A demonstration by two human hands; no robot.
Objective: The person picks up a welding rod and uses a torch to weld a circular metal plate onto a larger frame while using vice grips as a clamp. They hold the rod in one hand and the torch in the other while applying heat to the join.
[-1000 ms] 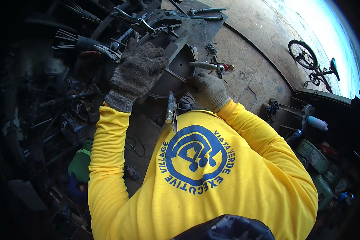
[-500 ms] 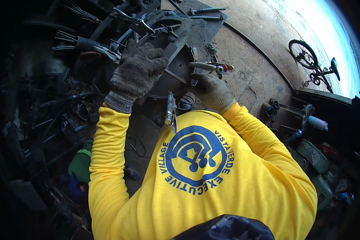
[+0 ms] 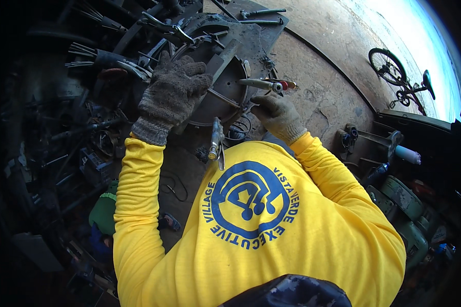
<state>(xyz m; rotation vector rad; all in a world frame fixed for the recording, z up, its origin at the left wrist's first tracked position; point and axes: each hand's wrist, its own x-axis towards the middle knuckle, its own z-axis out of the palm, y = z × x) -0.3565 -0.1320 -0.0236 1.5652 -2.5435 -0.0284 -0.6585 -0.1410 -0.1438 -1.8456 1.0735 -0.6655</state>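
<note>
At the upper left of the frame, two dark tubes [image 3: 107, 59] hold bundles of thin sticks [image 3: 82, 50] that jut out leftward. The gloved left hand [image 3: 173, 92], loosely bent, lies over the round plate's [image 3: 232, 86] left side, much as before; its hold is hidden. The bar [image 3: 224, 98] slants across the plate, upper centre. The gloved right hand [image 3: 277, 115] has drawn rightward from the bar's end, fingertips nearly together, their hold unclear.

Metal workshop around me, as shown by locking pliers [image 3: 216, 139] at a grimy metal worktop [image 3: 265, 35], thin rods [image 3: 81, 49] bundled in a tube [image 3: 107, 58], and a stained floor [image 3: 317, 77].
</note>
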